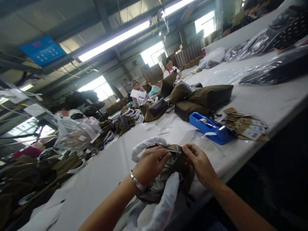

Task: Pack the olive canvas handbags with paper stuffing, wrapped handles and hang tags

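Observation:
An olive-brown bag with a metal zipper lies at the table's near edge, its handles wrapped in white paper. My right hand pinches the bag at the right end of the zipper, thumb and fingers closed on the edge. Across the bag's left side reaches my left hand, a silver bracelet on its wrist. Its fingers are bent at the zipper edge, and their tips are partly hidden, so what they grip does not show clearly. Grey-green lining or stuffing shows beneath the left hand.
Beyond the bag stand a blue tape dispenser and a fan of brown hang tags. Several finished bags are heaped farther back. Plastic-wrapped goods lie at right, more bags at left. Co-workers sit across the table.

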### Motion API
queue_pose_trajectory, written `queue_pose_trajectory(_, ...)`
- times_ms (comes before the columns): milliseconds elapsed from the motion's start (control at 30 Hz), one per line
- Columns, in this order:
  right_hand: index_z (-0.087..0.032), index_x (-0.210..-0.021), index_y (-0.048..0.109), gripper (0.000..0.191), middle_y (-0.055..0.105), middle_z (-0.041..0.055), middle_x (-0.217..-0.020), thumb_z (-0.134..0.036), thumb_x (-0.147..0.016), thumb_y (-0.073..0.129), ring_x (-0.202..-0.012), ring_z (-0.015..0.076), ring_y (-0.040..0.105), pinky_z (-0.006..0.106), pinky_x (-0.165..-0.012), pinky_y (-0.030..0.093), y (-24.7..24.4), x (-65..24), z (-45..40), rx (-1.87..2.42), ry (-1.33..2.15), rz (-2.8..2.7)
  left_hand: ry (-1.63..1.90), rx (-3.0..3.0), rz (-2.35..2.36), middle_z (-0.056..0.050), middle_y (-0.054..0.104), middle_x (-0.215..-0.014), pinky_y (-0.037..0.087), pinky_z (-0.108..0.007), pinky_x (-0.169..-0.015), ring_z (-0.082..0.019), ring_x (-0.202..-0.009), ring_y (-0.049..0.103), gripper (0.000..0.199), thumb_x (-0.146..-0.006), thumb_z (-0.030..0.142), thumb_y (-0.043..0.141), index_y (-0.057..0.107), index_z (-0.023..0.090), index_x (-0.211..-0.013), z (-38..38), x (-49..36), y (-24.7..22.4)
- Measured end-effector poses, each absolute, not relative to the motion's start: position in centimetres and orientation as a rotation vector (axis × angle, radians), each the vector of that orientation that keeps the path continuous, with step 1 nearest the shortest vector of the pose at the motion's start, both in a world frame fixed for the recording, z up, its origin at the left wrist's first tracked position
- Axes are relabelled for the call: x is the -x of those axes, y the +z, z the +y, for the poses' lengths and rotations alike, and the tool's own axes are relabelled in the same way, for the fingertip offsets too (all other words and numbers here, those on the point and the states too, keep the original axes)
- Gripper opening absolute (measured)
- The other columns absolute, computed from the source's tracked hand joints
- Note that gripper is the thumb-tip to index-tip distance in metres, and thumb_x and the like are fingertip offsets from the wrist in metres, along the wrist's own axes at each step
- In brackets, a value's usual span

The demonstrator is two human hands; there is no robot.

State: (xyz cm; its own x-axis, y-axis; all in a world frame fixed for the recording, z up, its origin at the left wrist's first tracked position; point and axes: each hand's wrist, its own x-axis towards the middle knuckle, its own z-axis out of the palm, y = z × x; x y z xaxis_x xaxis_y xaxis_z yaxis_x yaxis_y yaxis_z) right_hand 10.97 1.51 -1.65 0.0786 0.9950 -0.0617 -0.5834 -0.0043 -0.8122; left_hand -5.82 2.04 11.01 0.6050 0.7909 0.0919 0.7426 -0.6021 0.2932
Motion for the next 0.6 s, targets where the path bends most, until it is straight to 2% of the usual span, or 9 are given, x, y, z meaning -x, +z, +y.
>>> queue_pose_trajectory(67,-0.02,-0.096,0.065,0.044,0.065,0.0005,-0.082,-0.057,-0.078,0.079,-0.065,0.0129,0.055,0.021,-0.052,0.047,-1.5,-10.9,1.3,0.806,1.366,-0.674,0.465,-2.556,1.396,-0.005,0.077,-0.103,0.053,-0.031,-0.088,-0.02,-0.092,0.071,0.024,-0.101,0.033,0.054,0.072,0.021,-0.112,1.8,4.2,11.6)
queue_pose_trajectory(167,-0.021,-0.097,0.064,0.042,0.064,-0.0001,-0.082,-0.057,-0.08,0.077,-0.065,0.0129,0.055,0.021,-0.052,0.045,-1.4,-10.7,1.1,0.829,1.299,-0.717,0.405,-2.517,1.392,-0.008,0.076,-0.114,0.051,-0.032,-0.092,-0.023,-0.101,0.071,0.038,-0.092,0.033,0.069,0.067,0.019,-0.128,2.6,2.3,10.6)
queue_pose_trajectory(233,-0.021,-0.097,0.064,0.041,0.063,-0.0005,-0.083,-0.058,-0.082,0.074,-0.064,0.0125,0.054,0.021,-0.052,0.045,-1.5,-10.8,1.0,0.862,1.24,-0.775,0.358,-2.497,1.365,-0.007,0.077,-0.107,0.051,-0.031,-0.087,-0.022,-0.095,0.071,0.037,-0.086,0.031,0.077,0.072,0.018,-0.12,3.3,1.7,9.8)
queue_pose_trajectory(300,-0.021,-0.096,0.064,0.041,0.063,-0.0003,-0.083,-0.059,-0.083,0.072,-0.064,0.0127,0.054,0.022,-0.052,0.046,-1.5,-11.1,0.9,0.896,1.188,-0.851,0.389,-2.478,1.367,-0.002,0.077,-0.095,0.051,-0.027,-0.078,-0.019,-0.085,0.07,0.026,-0.082,0.028,0.08,0.076,0.02,-0.107,3.7,1.6,9.3)
queue_pose_trajectory(433,-0.022,-0.101,0.062,0.046,0.06,-0.0031,-0.07,-0.063,-0.083,0.07,-0.051,0.0121,0.05,0.023,-0.043,0.041,-1.1,-11.6,0.8,0.959,1.167,-0.952,0.489,-2.422,1.407,0.001,0.075,-0.082,0.048,-0.024,-0.069,-0.015,-0.075,0.068,0.013,-0.083,0.029,0.077,0.076,0.02,-0.093,3.2,2.0,9.2)
queue_pose_trajectory(500,-0.021,-0.103,0.062,0.048,0.057,-0.0038,-0.066,-0.064,-0.082,0.069,-0.047,0.0124,0.048,0.023,-0.039,0.039,-0.9,-11.6,0.8,0.983,1.137,-0.975,0.524,-2.39,1.43,0.001,0.074,-0.078,0.047,-0.023,-0.065,-0.014,-0.072,0.067,0.015,-0.085,0.033,0.074,0.075,0.019,-0.089,2.8,2.3,9.2)
queue_pose_trajectory(600,-0.02,-0.1,0.066,0.047,0.06,-0.0006,-0.069,-0.064,-0.083,0.068,-0.052,0.014,0.051,0.023,-0.041,0.04,-0.7,-11.3,0.7,1.035,1.013,-0.991,0.512,-2.471,1.436,0.0,0.073,-0.079,0.045,-0.025,-0.067,-0.015,-0.072,0.066,0.02,-0.088,0.038,0.073,0.072,0.018,-0.086,2.4,2.9,9.1)
